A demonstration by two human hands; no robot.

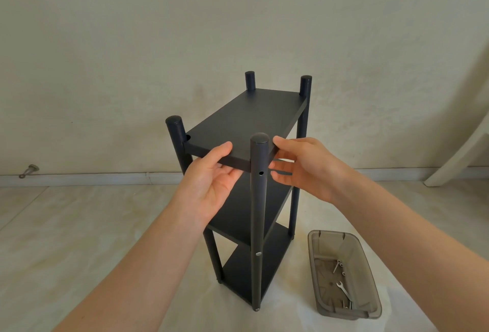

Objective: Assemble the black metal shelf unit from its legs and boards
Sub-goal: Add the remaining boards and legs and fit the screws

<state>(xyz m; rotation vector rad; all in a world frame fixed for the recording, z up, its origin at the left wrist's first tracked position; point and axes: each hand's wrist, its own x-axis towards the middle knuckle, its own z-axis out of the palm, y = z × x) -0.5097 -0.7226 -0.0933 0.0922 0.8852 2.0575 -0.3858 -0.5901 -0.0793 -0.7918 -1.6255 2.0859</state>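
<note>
Standing upright on the pale marbled tile floor (79,225), in front of a plain cream wall (132,40), the black metal shelf unit (275,204) fills the centre of the view, directly ahead of the person. It has three flat matt black rectangular boards stacked between four round black tube legs.

The top board (246,120) sits a little below the rounded leg caps, so all four leg tips stand proud of it. At its near left corner a curved cut-out gapes beside the left front leg (176,130). The middle board (238,223) and the bottom board (243,273) lie below it. The near leg (258,212) carries an open screw hole (261,173) just under the top board and a silver bolt head (258,254) at the middle board's level.

The left hand (211,180) grips the top board's front edge just left of the near leg, thumb on top and fingers curled beneath. The right hand (301,167) pinches the same board just right of that leg, thumb above and fingers below.

On the floor to the right of the unit, apart from it, lies a translucent grey-brown plastic tray (333,247) holding a small silver wrench (343,289) and a few screws (338,265).
</note>
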